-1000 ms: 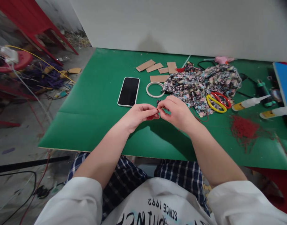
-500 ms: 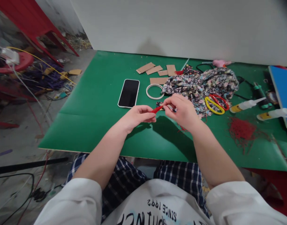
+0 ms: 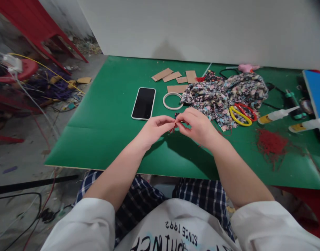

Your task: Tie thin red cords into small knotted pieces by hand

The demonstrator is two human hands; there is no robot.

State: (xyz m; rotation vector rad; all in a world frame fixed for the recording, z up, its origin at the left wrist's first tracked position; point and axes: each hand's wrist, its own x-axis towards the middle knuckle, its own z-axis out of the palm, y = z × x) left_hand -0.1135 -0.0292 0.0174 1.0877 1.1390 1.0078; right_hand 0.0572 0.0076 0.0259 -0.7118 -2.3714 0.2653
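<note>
My left hand [image 3: 156, 129] and my right hand [image 3: 195, 126] meet fingertip to fingertip above the green table [image 3: 107, 139]. Both are closed in a pinch on red threads [image 3: 172, 130], which hang a little below the fingertips. Most of the threads are hidden by the fingers. Just behind my right hand a bit of dark patterned cloth shows on the table. A white tape ring [image 3: 172, 101] lies beyond the hands, and a floral cloth [image 3: 222, 92] is spread to its right.
A phone [image 3: 143, 104] lies left of the tape ring, with cardboard pieces [image 3: 177, 89] behind. To the right are scissors [image 3: 240, 116], two glue bottles [image 3: 273, 116], a red thread pile [image 3: 272, 143] and a blue board [image 3: 317, 92]. A white panel stands at the back.
My hands have come together at the fingertips. The long red piece that stretched between them no longer shows; only short red threads hang below the fingers.
</note>
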